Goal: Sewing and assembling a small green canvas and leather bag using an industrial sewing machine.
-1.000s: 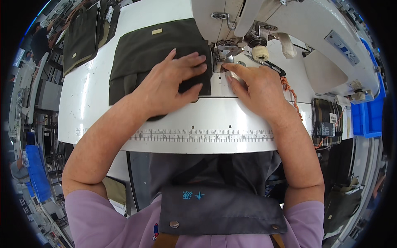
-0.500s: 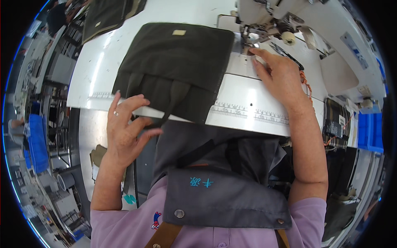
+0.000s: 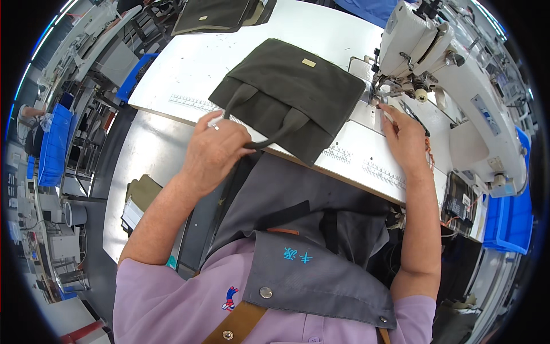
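Observation:
A dark olive fabric bag (image 3: 292, 86) with a small pale label lies on the white sewing table, its right edge beside the sewing machine's needle area (image 3: 377, 97). My left hand (image 3: 213, 150), a ring on one finger, is closed on the bag's strap handle (image 3: 268, 140), which loops off the near side of the bag. Close to the presser foot, my right hand (image 3: 405, 136) has its index finger and thumb drawn together at the needle plate. Whatever is between those fingertips is too small to make out. Dark thread snips (image 3: 413, 117) lie just beyond this hand.
The white sewing machine (image 3: 478, 97) rises at the right. More dark bags (image 3: 215, 16) lie at the far left of the table (image 3: 321, 28). A blue bin (image 3: 507, 223) stands at the right; olive fabric pieces (image 3: 143, 192) rest on a lower surface at left.
My left hand, fingers spread before, has closed on the strap handle and drawn the loop outward. My right hand remains by the presser foot. The view has shifted and turned.

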Demonstrator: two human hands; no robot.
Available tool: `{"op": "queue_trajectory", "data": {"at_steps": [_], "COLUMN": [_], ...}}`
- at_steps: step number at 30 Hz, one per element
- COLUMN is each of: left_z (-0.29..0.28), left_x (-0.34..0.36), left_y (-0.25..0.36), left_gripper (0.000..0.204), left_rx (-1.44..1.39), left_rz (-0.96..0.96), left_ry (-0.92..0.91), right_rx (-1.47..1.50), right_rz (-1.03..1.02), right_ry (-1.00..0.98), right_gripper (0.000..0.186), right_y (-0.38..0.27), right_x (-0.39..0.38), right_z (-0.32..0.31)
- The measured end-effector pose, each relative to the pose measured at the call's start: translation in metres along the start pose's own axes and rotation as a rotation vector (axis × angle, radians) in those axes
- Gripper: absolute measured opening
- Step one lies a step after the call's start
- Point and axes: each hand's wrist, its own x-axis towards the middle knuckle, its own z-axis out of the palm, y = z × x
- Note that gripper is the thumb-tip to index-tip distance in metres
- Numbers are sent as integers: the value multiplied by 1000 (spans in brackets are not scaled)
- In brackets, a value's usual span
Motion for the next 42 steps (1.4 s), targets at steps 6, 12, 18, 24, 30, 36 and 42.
{"op": "queue_trajectory", "data": {"at_steps": [6, 12, 18, 24, 30, 36, 42], "left_z": [-63, -115, -109, -122, -119, -131, -133], "left_x": [1, -63, -174, -288, -362, -398, -399], "left_y": [-17, -76, -118, -133, -139, -138, -106], "left_gripper": [24, 32, 35, 28, 28, 28, 20], "left_rx": [-120, -641, -993, -955, -794, -600, -272], "left_rz": [-301, -576, -930, -1183, -1271, -983, -1038], "left_ry": [449, 844, 969, 1160, 1303, 1008, -245], "right_rx": [-4, -24, -9, -42, -44, -61, -25], "right_rz": [5, -3, 49, 8, 50, 14, -34], "right_ry": [-7, -3, -43, -99, -125, -108, -51], "right_gripper": [28, 29, 30, 32, 33, 33, 33], "right_y": [2, 4, 22, 40, 41, 47, 60], "right_x": [-3, -5, 3, 9, 8, 5, 2], "right_z": [-2, -2, 9, 7, 6, 6, 7]}}
